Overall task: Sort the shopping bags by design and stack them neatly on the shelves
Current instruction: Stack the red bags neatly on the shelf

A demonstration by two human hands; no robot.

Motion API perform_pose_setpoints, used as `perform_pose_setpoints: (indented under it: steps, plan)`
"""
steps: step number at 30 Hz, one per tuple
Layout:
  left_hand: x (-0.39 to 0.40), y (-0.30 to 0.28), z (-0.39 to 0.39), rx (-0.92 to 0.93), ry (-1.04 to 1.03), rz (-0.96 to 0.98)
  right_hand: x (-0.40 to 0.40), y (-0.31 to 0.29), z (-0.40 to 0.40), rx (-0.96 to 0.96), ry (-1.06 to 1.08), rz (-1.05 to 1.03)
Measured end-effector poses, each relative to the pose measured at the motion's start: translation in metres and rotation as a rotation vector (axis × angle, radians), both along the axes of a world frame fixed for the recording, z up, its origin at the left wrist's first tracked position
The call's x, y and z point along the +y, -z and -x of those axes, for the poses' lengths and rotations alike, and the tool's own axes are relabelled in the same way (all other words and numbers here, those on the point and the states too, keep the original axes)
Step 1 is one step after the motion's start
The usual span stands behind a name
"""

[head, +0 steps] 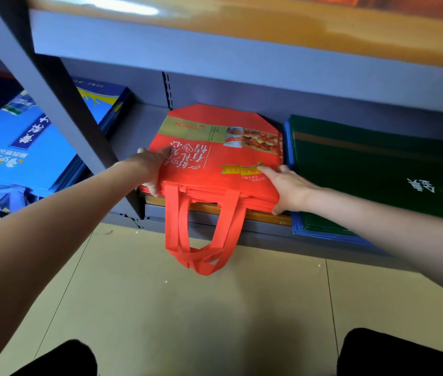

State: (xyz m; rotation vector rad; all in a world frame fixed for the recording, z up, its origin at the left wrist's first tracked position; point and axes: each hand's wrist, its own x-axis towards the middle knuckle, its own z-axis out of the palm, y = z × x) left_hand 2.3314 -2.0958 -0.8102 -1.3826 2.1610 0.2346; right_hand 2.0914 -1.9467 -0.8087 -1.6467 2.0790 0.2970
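Observation:
A stack of flat red shopping bags (pixel 215 169) lies on the lower shelf (pixel 139 123), their red handles (pixel 201 234) hanging over the shelf's front edge. My left hand (pixel 151 169) grips the stack's left edge, thumb on top and fingers underneath. At the front right corner of the stack my right hand (pixel 285 185) holds it the same way. A pile of dark green bags (pixel 377 169) sits on blue ones just right of the red stack. Blue bags (pixel 25 147) lie on the shelf bay to the left.
A grey metal upright (pixel 60 104) slants between the blue bags and the red stack. The upper shelf (pixel 242 52) overhangs closely above. Beige floor tiles (pixel 187 308) stretch below, with my dark-clothed knees (pixel 60 359) at the bottom edge.

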Motion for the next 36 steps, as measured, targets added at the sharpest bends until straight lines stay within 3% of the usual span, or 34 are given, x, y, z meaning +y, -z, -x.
perform_pose_setpoints:
  steps: [5, 8, 12, 17, 25, 30, 33, 36]
  plan:
    - [0.009, -0.002, 0.004, -0.042, 0.046, 0.028, -0.002, -0.008, 0.0, 0.04, -0.066, -0.107]
    - [0.011, -0.007, 0.004, 0.014, 0.251, 0.043, -0.007, -0.026, 0.003, 0.127, -0.169, -0.065]
    - [0.014, -0.013, -0.001, 0.026, 0.437, -0.009, -0.019, -0.03, -0.003, -0.069, -0.229, 0.125]
    - [-0.001, -0.018, -0.007, 0.095, 0.373, -0.106, -0.042, -0.022, -0.013, -0.121, -0.294, 0.054]
    - [-0.006, -0.03, 0.009, 0.034, 0.329, -0.175, -0.046, -0.008, -0.026, -0.113, -0.273, -0.042]
    - [-0.013, -0.035, 0.003, 0.172, 0.256, -0.275, -0.051, -0.011, -0.018, -0.314, -0.155, -0.037]
    - [-0.01, -0.042, 0.006, 0.197, 0.253, -0.261, -0.057, -0.008, -0.014, -0.387, -0.1, -0.036]
    - [-0.007, -0.049, 0.011, 0.331, 0.213, -0.203, -0.057, -0.017, -0.006, -0.599, 0.011, -0.021]
